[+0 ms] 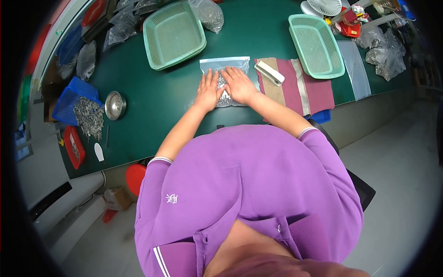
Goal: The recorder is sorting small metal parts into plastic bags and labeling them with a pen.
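Observation:
A clear zip bag filled with small shiny metal parts lies flat on the green table in front of me. My left hand rests palm down on its left part, fingers stretched toward the far edge. On the right part lies my right hand, also flat with fingers extended. The thumbs come close together over the middle of the bag, where some metal parts show between them. Just right of the bag, a cream-coloured handheld tool, perhaps a bag sealer, sits on a striped maroon and beige cloth.
Green mesh baskets stand at the far left, with another green basket on the cloth's right. Metal pieces spill from a blue bin beside a steel bowl. Bags of parts lie far right.

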Motion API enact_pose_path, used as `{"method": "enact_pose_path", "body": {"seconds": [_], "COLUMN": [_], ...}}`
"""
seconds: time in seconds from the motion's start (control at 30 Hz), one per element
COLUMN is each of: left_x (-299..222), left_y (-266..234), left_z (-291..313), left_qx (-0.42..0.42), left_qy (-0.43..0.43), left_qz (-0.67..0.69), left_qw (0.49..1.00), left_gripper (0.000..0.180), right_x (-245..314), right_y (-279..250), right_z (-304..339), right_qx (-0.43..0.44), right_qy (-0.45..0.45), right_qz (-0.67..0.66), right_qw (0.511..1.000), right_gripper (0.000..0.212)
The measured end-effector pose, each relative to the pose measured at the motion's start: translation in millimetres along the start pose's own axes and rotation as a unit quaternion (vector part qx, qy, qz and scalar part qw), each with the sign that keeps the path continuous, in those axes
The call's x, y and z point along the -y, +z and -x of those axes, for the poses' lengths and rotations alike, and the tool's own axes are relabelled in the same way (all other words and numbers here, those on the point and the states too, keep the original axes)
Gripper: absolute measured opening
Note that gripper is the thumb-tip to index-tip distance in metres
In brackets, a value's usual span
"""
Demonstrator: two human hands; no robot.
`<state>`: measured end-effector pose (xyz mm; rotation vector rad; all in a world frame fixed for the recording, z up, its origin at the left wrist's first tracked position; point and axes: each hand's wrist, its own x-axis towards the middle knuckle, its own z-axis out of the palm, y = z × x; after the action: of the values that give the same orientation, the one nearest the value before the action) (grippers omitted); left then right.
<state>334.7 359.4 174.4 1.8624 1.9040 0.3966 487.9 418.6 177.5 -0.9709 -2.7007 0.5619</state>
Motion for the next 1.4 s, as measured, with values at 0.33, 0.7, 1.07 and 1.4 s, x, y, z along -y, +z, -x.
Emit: {"method": "enact_pose_path", "body": {"seconds": [0.33, 0.7, 1.07, 1.4], "left_x": [-4.5, -10.3, -23.6, -29.7], "left_y": [31.7, 18.6, 20.3, 21.3], "left_z": [57.9, 45.7, -7.6, -39.7], "left_qx": [-0.046, -0.009, -0.052, -0.068], "left_qy": [0.025, -0.032, 0.066, -0.07], "left_qz": [0.005, 0.025, -0.112, -0.058], "left_qw": [0.999, 0.999, 0.99, 0.993], "left_gripper": [0.067, 0.079, 0.07, 0.065], "right_x": [6.1, -5.7, -15.7, -25.5], "right_y": [-2.1, -13.2, -116.2, -113.2], "right_z": [51.8, 43.5, -90.7, -243.0], "right_qx": [0.001, 0.006, -0.04, 0.014], "right_qy": [-0.067, -0.03, 0.043, 0.059], "right_qz": [0.026, 0.024, -0.117, 0.085], "right_qw": [0.997, 0.999, 0.991, 0.995], "right_gripper": [0.061, 0.072, 0.044, 0.03]}}
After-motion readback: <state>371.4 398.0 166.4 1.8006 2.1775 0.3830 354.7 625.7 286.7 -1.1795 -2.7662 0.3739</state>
